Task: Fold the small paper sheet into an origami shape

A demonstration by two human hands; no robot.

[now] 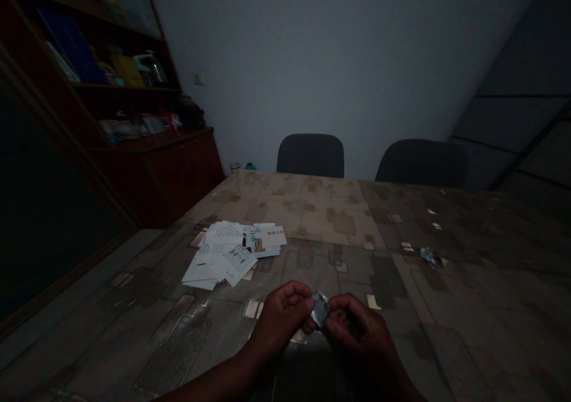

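The left hand (281, 316) and right hand (357, 330) met near the table's (312, 212) near edge, both pinching a small folded paper piece (320, 308) between fingertips. A loose pile of paper cards (232, 253) lay farther left. A crumpled scrap (429, 256) sat right. The far-left shelf unit (134, 128) held dim, indistinct items.

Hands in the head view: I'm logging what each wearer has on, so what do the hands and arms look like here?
Both the left hand and right hand are bare: no gloves, and no rings or watch visible in the dim light. Both forearms show bare, with no sleeves in view.
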